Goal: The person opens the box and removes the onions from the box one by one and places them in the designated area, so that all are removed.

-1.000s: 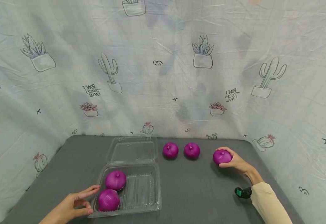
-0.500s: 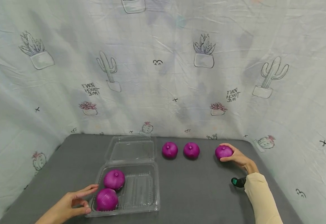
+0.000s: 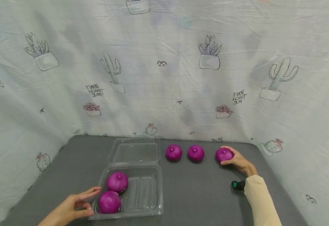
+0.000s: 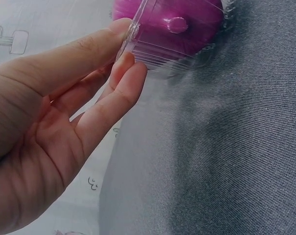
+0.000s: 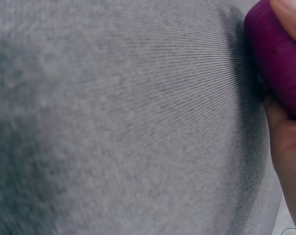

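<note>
My left hand [image 3: 72,207] pinches the near left rim of a clear plastic clamshell box [image 3: 141,213]. In the left wrist view, the thumb and fingers [image 4: 101,115] meet at that thin clear edge. Two purple onions, a rear one [image 3: 117,182] and a front one [image 3: 109,202], sit in the left side of the box. At the right, my right hand [image 3: 239,161] grips another purple onion [image 3: 223,155] between thumb and fingers, at or very near the tabletop. The right wrist view shows only part of this onion [image 5: 275,58] at its edge.
Two more purple onions, one left [image 3: 173,153] and one right [image 3: 195,153], stand at the back between box and right hand. The box's open lid [image 3: 136,152] lies flat behind its base. A printed curtain [image 3: 170,78] borders the grey table [image 3: 192,194].
My right hand has carried its onion back a little, roughly in line with the two loose onions. The left hand has stayed at the box rim. The whole head view shifts slightly.
</note>
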Available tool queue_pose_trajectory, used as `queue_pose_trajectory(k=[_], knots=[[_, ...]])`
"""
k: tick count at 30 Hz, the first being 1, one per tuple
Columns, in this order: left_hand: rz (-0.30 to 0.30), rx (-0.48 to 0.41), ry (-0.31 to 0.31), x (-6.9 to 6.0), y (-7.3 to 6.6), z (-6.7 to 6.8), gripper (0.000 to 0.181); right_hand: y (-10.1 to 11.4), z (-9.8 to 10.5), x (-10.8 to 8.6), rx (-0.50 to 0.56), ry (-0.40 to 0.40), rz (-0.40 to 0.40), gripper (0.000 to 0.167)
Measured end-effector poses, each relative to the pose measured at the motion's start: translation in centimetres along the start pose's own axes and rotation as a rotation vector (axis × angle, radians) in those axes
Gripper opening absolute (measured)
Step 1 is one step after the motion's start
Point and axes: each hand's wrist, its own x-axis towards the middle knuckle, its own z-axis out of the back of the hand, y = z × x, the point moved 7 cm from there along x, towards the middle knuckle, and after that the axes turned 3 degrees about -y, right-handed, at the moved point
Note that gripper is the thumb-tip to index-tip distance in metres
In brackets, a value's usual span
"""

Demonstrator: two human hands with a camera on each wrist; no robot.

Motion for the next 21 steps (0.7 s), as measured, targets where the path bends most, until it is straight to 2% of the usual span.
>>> queue_pose_trajectory(k=[6,9,13,17,21], knots=[[0.041,-0.014,-0.001,0.1,-0.2,-0.1,0.057,0.0,-0.1,0.6,-0.008,0.009,0.009,0.075],[0.039,-0.019,-0.007,0.1,-0.3,-0.2,0.056,0.0,-0.2,0.8,-0.018,0.036,0.004,0.078],[0.016,-0.027,-0.012,0.1,-0.4,-0.4,0.061,0.5,-0.1,0.9,-0.134,0.078,0.024,0.082],[0.000,-0.024,-0.014,0.1,-0.4,-0.5,0.066,1.5,-0.1,0.8,-0.279,0.113,0.113,0.086],[0.008,-0.015,-0.024,0.0,-0.5,-0.4,0.065,2.0,-0.2,0.9,-0.327,0.102,0.181,0.088]])
